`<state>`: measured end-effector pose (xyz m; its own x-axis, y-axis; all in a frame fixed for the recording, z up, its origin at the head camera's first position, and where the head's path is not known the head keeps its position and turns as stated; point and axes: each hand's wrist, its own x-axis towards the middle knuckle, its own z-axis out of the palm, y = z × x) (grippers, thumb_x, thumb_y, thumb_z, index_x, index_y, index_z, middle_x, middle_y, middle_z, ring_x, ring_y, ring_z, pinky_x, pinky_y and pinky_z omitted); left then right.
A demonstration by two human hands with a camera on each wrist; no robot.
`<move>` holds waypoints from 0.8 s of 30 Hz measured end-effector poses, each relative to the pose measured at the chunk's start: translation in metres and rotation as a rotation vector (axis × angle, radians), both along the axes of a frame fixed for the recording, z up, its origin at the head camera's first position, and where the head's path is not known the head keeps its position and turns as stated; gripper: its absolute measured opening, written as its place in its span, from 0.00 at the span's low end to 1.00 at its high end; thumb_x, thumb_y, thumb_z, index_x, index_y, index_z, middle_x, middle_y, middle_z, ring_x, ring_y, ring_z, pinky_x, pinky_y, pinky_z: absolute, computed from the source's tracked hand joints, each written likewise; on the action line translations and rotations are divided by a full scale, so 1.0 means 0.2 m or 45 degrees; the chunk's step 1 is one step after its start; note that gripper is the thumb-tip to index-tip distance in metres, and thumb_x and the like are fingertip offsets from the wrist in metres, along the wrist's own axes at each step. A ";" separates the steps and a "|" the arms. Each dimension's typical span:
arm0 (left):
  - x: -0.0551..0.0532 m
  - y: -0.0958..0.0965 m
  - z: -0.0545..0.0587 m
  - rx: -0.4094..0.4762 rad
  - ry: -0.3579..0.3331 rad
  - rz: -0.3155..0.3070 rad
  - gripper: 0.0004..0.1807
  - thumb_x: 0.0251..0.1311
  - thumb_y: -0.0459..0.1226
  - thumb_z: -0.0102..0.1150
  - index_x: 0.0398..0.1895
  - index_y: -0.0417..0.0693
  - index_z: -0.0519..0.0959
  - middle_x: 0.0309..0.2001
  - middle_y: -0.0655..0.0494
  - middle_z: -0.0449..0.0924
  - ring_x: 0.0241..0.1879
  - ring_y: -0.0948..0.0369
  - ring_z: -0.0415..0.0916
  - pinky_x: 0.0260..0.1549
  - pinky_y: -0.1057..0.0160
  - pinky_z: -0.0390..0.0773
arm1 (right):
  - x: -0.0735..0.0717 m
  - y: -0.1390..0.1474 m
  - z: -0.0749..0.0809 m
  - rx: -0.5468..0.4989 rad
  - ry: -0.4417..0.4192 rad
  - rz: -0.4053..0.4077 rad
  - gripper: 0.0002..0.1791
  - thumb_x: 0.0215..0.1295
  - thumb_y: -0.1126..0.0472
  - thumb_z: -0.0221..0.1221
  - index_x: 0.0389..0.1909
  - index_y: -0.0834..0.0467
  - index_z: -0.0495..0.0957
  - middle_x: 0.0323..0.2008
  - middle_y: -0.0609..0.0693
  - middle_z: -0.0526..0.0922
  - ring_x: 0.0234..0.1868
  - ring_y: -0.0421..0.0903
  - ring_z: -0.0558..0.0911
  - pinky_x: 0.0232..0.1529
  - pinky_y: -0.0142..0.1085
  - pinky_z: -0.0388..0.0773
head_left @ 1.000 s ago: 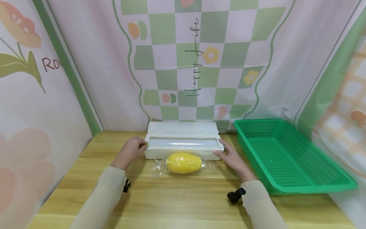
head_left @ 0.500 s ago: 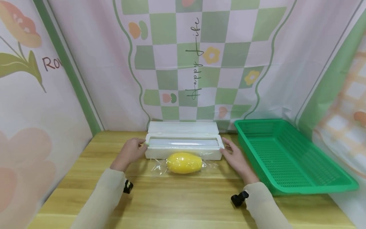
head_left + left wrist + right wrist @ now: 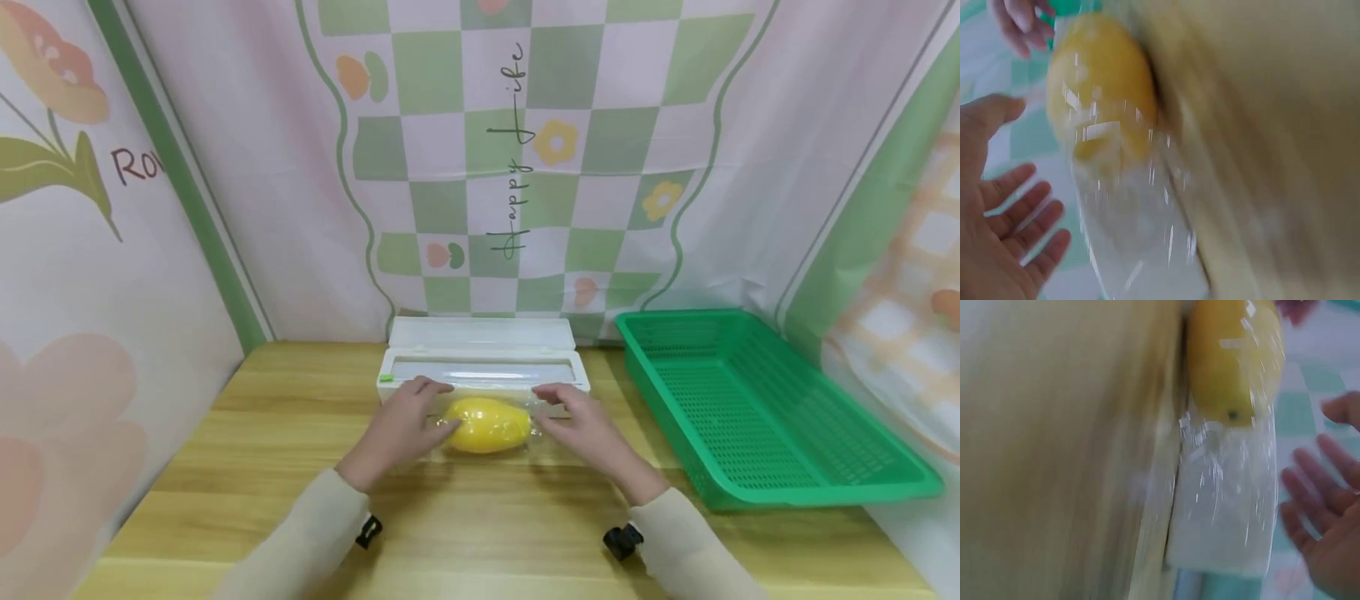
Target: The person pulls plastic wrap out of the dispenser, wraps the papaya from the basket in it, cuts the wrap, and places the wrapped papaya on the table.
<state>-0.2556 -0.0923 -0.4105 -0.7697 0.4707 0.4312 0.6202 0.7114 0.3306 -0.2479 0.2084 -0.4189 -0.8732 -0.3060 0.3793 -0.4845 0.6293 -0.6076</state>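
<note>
The box (image 3: pixel 483 355) stands at the back of the worktop (image 3: pixel 495 533), before the cloth (image 3: pixel 487 167), its lid (image 3: pixel 482 333) on the far side. The fruit (image 3: pixel 489 425) lies just before the box, film (image 3: pixel 1141 225) around it and past both ends. The left hand (image 3: pixel 397 429) is at its left, the right hand (image 3: pixel 591 429) at its right; farther right stands the basket (image 3: pixel 678 437).

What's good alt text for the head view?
A person's left hand and right hand flank a film-covered yellow fruit-shaped object on a wooden table. Behind it stands an open white box; a green basket is at right.
</note>
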 end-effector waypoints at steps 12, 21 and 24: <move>0.04 0.13 -0.13 -0.209 0.067 0.068 0.54 0.40 0.58 0.80 0.66 0.39 0.67 0.59 0.44 0.72 0.57 0.48 0.72 0.56 0.48 0.76 | 0.03 -0.16 -0.07 0.302 0.008 0.008 0.39 0.50 0.54 0.78 0.62 0.62 0.73 0.60 0.57 0.76 0.60 0.56 0.75 0.61 0.51 0.73; 0.00 0.16 -0.18 -0.173 0.119 0.087 0.46 0.40 0.47 0.84 0.62 0.40 0.69 0.56 0.44 0.74 0.56 0.48 0.74 0.54 0.48 0.77 | 0.02 -0.19 -0.08 0.248 -0.062 -0.032 0.36 0.54 0.59 0.75 0.62 0.63 0.72 0.58 0.59 0.75 0.59 0.56 0.74 0.61 0.52 0.72; -0.01 0.16 -0.18 -0.173 0.119 0.080 0.46 0.40 0.48 0.84 0.61 0.40 0.70 0.55 0.45 0.75 0.55 0.49 0.74 0.55 0.49 0.76 | 0.02 -0.19 -0.08 0.236 -0.079 -0.013 0.35 0.56 0.59 0.74 0.62 0.64 0.71 0.59 0.59 0.75 0.60 0.56 0.74 0.62 0.52 0.71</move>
<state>-0.2569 -0.0603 -0.4460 -0.7590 0.4816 0.4381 0.5965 0.7840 0.1718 -0.2447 0.1702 -0.4348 -0.8966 -0.3565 0.2628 -0.4427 0.7382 -0.5089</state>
